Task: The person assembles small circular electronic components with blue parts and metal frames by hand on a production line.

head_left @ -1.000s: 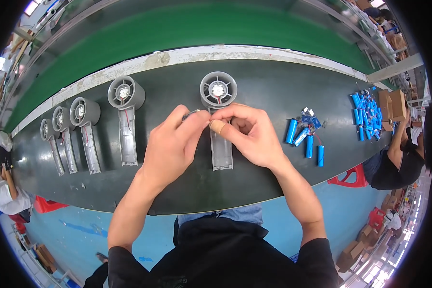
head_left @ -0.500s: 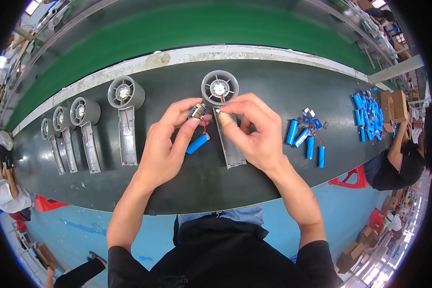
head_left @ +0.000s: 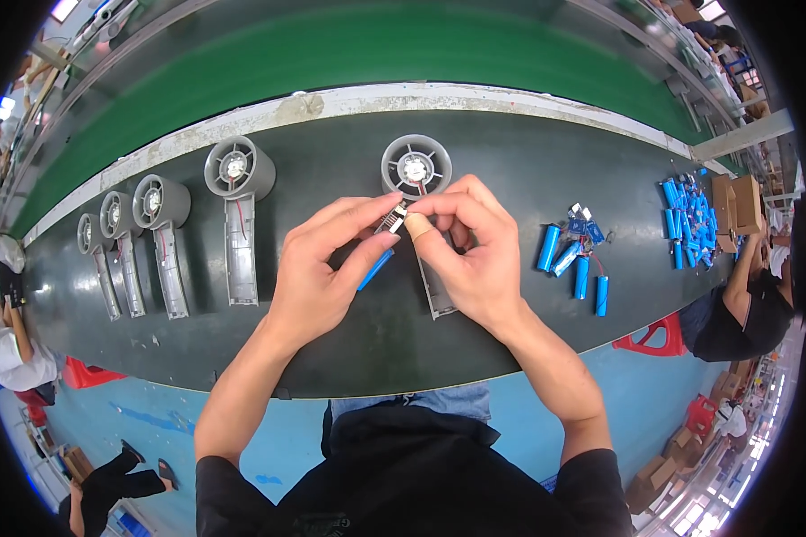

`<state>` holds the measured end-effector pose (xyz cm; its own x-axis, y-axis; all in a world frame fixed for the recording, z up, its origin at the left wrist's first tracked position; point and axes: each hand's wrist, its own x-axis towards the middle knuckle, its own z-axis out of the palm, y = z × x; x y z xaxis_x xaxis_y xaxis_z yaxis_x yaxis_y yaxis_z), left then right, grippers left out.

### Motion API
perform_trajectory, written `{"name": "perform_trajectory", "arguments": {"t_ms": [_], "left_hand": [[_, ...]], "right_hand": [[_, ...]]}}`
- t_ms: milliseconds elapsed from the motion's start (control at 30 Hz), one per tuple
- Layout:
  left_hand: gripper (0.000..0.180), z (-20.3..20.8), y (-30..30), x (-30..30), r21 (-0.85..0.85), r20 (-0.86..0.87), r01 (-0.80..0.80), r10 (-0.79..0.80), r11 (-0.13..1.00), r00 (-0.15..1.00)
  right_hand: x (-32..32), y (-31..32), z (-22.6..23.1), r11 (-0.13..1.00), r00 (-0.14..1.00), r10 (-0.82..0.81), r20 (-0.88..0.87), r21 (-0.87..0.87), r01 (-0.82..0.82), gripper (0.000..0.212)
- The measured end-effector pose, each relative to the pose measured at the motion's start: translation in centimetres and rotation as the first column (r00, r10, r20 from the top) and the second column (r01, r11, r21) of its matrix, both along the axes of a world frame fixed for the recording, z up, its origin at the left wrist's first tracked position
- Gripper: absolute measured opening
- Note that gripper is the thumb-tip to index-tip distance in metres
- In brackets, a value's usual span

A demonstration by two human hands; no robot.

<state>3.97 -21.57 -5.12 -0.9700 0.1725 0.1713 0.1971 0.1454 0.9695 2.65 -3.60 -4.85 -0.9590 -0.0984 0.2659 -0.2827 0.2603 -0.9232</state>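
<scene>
Grey plastic handheld fan housing (head_left: 418, 179), round head with a long handle, lies mid-table on the dark work table (head_left: 331, 358), head toward the far edge. Left hand (head_left: 318, 268) pinches a blue cylindrical battery cell (head_left: 376, 267); right hand (head_left: 475, 251) pinches a small metal connector (head_left: 394, 217) above the handle. Since half a second ago, fingertips have closed together.

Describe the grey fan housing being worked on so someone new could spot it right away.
On the dark worktable in front of the green belt, five grey round-headed fan housings lie in a row. The worked-on fan housing is the rightmost, directly ahead. Unlike the others, its handle is partly covered by the left hand and right hand.
</scene>
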Motion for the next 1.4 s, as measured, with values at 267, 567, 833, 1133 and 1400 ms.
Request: {"name": "perform_trajectory", "arguments": {"t_ms": [267,567,833,1133,1400], "left_hand": [[0.036,-0.3,0.0,0.1,-0.022,-0.048,-0.026,0.025,0.999,0.999],[0.037,1.0,-0.8,-0.2,-0.232,-0.196,0.042,-0.089,0.972,0.977],[0.038,1.0,-1.6,-0.5,0.266,0.186,0.166,-0.220,0.950,0.958],[0.041,1.1,-1.2,-0.1,0.315,0.287,0.083,-0.178,0.945,0.941],[0.037,0.7,-1.5,-0.3,0.221,0.196,0.119,-0.163,0.968,0.967]], "right_hand": [[0.1,0.0,0.1,0.999,0.998,0.006,0.069,-0.034,-0.004,0.008],[0.1,0.2,0.2,1.000,0.996,0.018,0.090,-0.013,-0.017,0.008],[-0.5,0.9,0.0,0.995,0.994,0.092,0.055,-0.050,-0.089,0.007],[-0.7,1.4,0.2,0.986,0.981,0.168,0.098,-0.027,-0.166,0.005],[-0.7,1.5,0.4,0.984,0.971,0.177,0.164,-0.019,-0.176,0.006]]}}
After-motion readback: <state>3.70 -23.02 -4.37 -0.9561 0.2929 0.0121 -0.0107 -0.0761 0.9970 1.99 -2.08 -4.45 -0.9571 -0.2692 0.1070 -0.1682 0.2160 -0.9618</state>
